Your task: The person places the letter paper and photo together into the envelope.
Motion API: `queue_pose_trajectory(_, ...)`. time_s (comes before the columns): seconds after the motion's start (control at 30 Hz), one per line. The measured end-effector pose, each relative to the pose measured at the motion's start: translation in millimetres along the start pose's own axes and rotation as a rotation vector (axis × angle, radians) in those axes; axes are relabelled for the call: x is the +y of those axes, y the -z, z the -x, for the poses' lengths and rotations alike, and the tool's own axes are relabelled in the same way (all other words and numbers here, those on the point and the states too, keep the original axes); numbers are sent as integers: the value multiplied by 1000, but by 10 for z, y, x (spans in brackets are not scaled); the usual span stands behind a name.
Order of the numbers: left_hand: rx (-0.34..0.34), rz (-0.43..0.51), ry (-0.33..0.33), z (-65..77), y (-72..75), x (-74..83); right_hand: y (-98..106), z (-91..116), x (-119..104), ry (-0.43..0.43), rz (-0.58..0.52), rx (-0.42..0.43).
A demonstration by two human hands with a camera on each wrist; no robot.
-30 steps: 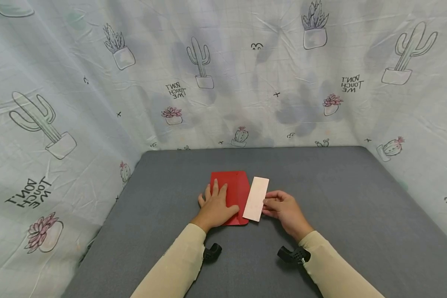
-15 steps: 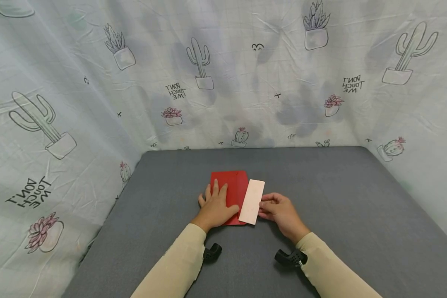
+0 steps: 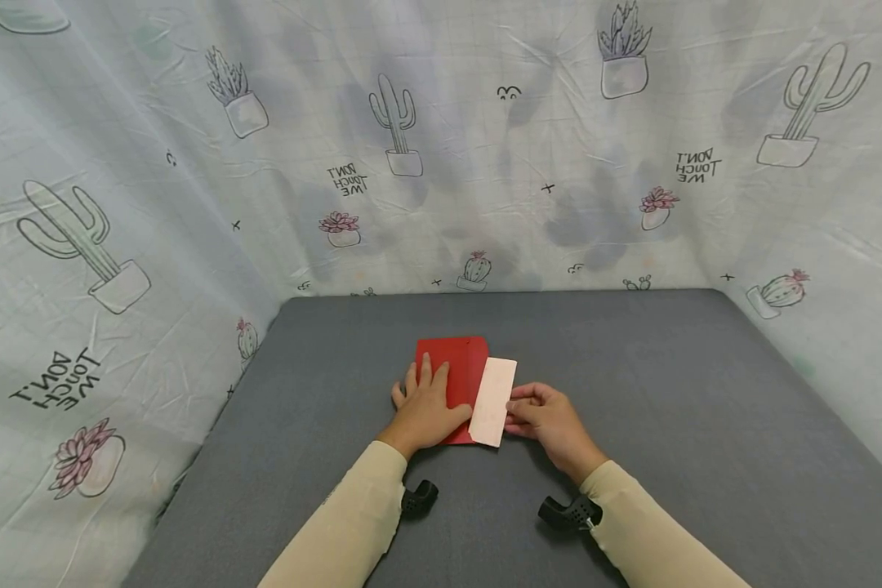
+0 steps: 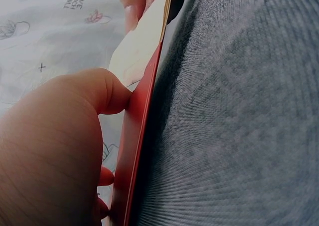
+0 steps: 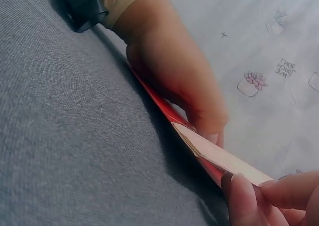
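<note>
A red envelope (image 3: 452,351) lies on the grey table with my left hand (image 3: 426,412) spread over it. The left fingers are straight, and in the left wrist view the thumb (image 4: 112,94) presses on the envelope near its right side. My right hand (image 3: 551,420) pinches a folded pale pink paper (image 3: 493,402) by its right long edge, between thumb and fingertips. The paper is a narrow strip, slightly tilted, overlapping the envelope's right side. Stacked layers show along its edge in the right wrist view. Whether its left edge sits inside the envelope's opening, I cannot tell.
The grey table (image 3: 632,367) extends around both hands. A white curtain (image 3: 441,204) printed with cacti hangs behind it and along both sides. Black wrist-worn devices (image 3: 419,498) sit at both cuffs, close to the tabletop.
My right hand has moved left and slightly toward me with the folded paper, which now overlaps the envelope's right side. The left hand and envelope have stayed in place.
</note>
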State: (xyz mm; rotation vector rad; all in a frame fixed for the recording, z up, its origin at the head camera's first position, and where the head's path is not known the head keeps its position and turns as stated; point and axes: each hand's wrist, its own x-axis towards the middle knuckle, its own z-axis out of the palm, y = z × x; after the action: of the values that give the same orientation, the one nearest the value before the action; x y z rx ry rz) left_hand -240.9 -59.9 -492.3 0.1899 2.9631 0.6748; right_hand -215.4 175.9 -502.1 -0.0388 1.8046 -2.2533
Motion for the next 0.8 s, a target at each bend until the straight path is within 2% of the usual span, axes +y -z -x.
queue_pose_trajectory(0.23, 10, 10, -14, 15, 4, 0, -54, 32, -5, 11, 26, 12)
queue_pose_trajectory(0.53, 13, 23, -21, 20, 4, -8, -100, 46, 2, -9, 98, 84)
queue_pose_trajectory(0.8, 15, 32, -29, 34, 19, 6, -135, 58, 11, -9, 152, 105)
